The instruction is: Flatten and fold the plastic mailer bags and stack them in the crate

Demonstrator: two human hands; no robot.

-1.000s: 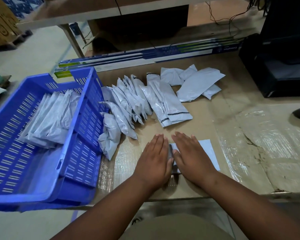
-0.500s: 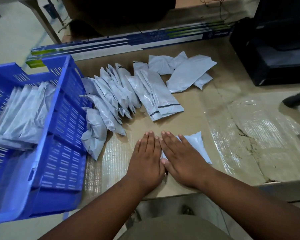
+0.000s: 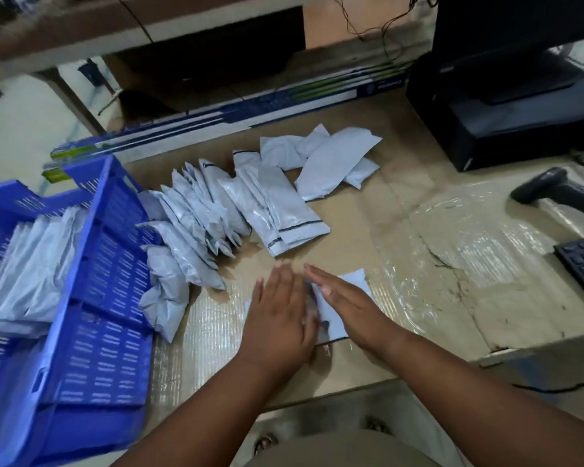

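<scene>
Both hands, left hand (image 3: 279, 318) and right hand (image 3: 354, 303), press flat-fingered on 1 mailer bag (image 3: 334, 318); crate (image 3: 102, 298) sits left.

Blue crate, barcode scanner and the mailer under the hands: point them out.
Blue crate (image 3: 112, 264): head view, on its slotted right wall.
Barcode scanner (image 3: 550, 188): head view, on its dark head.
Mailer under the hands (image 3: 356, 281): head view, on the bare corner beyond the right hand.

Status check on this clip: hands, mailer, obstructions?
Left hand and right hand flat, pressing mailer on table. Crate at left, part filled. Nothing in the way.
</scene>
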